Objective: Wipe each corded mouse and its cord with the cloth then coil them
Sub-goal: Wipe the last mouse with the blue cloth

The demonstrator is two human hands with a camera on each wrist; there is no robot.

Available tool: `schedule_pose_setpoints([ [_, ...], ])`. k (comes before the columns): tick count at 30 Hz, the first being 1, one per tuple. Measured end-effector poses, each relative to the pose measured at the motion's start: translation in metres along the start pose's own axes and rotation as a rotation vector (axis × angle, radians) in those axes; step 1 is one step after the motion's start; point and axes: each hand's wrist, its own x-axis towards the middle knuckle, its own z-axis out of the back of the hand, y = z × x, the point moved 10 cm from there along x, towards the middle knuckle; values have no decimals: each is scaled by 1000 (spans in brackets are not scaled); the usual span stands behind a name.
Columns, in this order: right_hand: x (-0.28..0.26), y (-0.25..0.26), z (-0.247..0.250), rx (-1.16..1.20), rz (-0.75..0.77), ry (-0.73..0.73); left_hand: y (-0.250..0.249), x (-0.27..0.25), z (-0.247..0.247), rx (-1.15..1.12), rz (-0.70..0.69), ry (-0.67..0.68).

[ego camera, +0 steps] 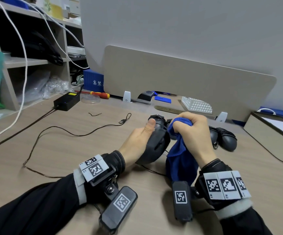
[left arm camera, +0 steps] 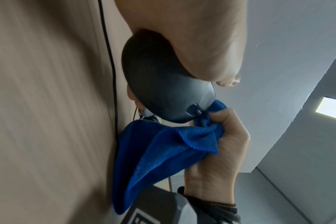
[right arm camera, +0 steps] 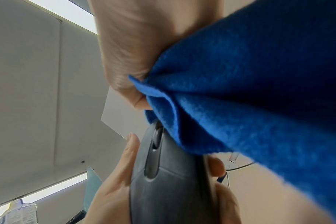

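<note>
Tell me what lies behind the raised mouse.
Behind the mouse in the left hand, other dark mice lie on the desk; the blue cloth hides part.

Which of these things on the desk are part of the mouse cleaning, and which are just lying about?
Part of the job:
held mouse in the left hand
blue cloth in the right hand
its loose cord
other mice behind

Lying about:
screwdriver
power brick
white basket
</note>
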Motion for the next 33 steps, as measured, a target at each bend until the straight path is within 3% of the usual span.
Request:
schedule_pose_setpoints([
  [4,1,-2,13,81,6,-91,20,-7,-3,-447,321,12],
  [9,-1,-10,-1,177,-49,-48,21,-15,-10,-760,419,43],
  [14,-2,-16,-13,163,-120,14,29,-19,-13,-804,523,58],
  [19,-4,1,-15,-16,68,36,27,-24,-21,-859,562,115],
  [22,-8,5,-28,-128,142,139,27,-24,-25,-958,593,109],
  [25,-15,-1,-47,-126,68,296,30,-24,-23,-1081,626,84],
  [30,-22,13,-57,-50,137,408,37,-25,-22,-1069,636,76],
  [33,-15,12,-48,5,131,327,36,-27,-25,-1020,667,114],
])
